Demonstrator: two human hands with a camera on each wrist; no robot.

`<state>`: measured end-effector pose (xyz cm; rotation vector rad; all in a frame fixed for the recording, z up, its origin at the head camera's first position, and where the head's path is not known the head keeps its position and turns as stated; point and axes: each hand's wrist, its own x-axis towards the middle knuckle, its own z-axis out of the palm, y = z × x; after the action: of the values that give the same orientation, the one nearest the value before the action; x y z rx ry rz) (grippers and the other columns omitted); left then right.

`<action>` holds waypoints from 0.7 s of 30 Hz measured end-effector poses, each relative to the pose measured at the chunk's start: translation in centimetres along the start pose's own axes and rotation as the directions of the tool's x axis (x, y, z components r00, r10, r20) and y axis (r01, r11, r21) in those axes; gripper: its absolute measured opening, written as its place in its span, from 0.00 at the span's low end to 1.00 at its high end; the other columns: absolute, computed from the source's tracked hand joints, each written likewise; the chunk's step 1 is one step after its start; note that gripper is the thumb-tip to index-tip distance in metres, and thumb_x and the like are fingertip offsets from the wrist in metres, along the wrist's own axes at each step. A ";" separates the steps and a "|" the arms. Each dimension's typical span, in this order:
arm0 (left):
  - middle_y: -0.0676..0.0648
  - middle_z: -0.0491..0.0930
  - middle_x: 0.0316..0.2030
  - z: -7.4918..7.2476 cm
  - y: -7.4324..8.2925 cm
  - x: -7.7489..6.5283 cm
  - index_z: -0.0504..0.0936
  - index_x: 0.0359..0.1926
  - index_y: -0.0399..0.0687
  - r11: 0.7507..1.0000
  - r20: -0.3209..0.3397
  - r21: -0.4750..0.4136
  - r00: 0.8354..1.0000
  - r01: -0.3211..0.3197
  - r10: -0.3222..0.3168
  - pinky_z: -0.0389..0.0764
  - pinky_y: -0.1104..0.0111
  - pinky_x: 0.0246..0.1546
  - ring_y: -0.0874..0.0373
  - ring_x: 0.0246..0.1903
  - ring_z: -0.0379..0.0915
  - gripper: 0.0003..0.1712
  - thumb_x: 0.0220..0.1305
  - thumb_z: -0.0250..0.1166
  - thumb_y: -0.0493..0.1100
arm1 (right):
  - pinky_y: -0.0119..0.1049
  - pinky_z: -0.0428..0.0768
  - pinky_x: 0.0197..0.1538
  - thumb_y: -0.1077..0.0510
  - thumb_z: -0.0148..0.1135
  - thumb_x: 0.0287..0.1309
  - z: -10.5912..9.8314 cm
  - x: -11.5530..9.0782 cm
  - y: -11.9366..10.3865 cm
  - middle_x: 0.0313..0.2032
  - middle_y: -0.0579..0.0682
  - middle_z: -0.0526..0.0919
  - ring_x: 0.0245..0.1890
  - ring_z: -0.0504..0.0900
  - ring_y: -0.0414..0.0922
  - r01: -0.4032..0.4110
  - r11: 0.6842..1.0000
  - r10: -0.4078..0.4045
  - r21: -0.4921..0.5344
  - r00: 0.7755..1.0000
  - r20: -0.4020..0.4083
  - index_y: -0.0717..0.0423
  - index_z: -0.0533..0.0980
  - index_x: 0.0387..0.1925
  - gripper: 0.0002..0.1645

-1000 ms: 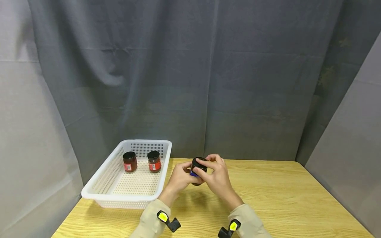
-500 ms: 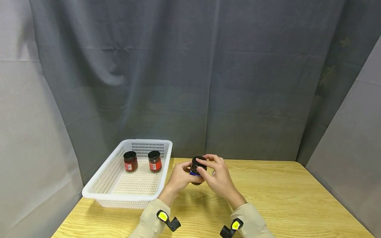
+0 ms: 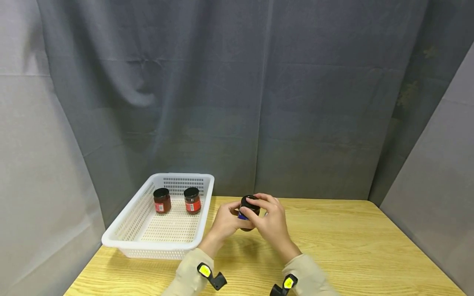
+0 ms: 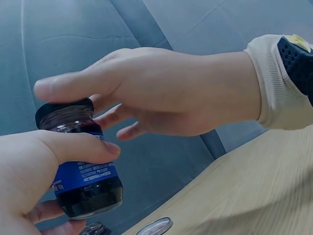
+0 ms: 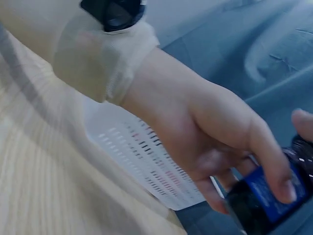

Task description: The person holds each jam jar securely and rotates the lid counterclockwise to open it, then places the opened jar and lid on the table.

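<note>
Above the table, my left hand (image 3: pixel 225 224) grips a glass jar (image 4: pixel 90 193) with dark contents and a blue label. My right hand (image 3: pixel 272 220) holds the jar's black lid (image 3: pixel 249 201) between thumb and fingers. In the left wrist view, bare glass neck shows under the lid; how tightly it sits I cannot tell. That same view has the jar leaning a little. The right wrist view shows my left thumb across the blue label (image 5: pixel 274 196), while only a fingertip of my right hand appears at its edge.
To the left stands a white perforated basket (image 3: pixel 159 246). Inside are two red-labelled jars with black lids, one left (image 3: pixel 162 201) and one right (image 3: pixel 192 201). Behind my hands in the left wrist view lie a round flat disc (image 4: pixel 155 226) and a partly hidden glass object (image 4: pixel 95 228).
My right wrist swings slightly outward, then back in, with the fingers staying at the lid. The jar shifts up a little, then back down and slightly right. The basket stays put.
</note>
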<state>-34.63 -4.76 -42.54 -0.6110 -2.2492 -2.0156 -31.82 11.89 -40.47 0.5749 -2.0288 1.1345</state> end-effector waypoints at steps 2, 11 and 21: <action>0.48 0.86 0.42 0.2 0.0 -0.1 0.90 0.53 0.57 1.000 0.001 -0.011 1.000 -0.007 0.007 0.83 0.61 0.35 0.41 0.43 0.76 0.30 0.45 0.85 0.39 | 0.56 0.74 0.51 0.52 0.83 0.50 0.4 -0.1 -0.1 0.50 0.54 0.86 0.50 0.80 0.54 0.023 0.999 -0.024 -0.027 0.998 -0.053 0.53 0.90 0.43 0.18; 0.49 0.86 0.44 0.5 0.0 0.0 0.91 0.53 0.57 0.999 -0.010 -0.029 1.000 -0.021 0.021 0.84 0.62 0.34 0.49 0.40 0.76 0.30 0.45 0.84 0.36 | 0.56 0.76 0.52 0.55 0.83 0.50 0.6 -0.2 -0.2 0.49 0.54 0.88 0.50 0.82 0.55 0.053 0.998 -0.056 -0.038 0.994 -0.091 0.55 0.90 0.42 0.17; 0.48 0.86 0.40 0.1 0.0 -0.1 0.91 0.51 0.54 0.999 -0.032 -0.037 0.999 -0.002 0.000 0.85 0.61 0.34 0.50 0.39 0.78 0.29 0.44 0.85 0.36 | 0.57 0.78 0.51 0.58 0.80 0.54 0.4 -0.2 0.1 0.54 0.57 0.85 0.54 0.79 0.56 0.031 0.998 -0.031 0.063 1.000 0.003 0.56 0.89 0.47 0.17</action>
<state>-34.57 -4.64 -42.62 -0.5780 -2.1979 -2.0556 -31.91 11.55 -40.78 0.6386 -1.9871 1.1825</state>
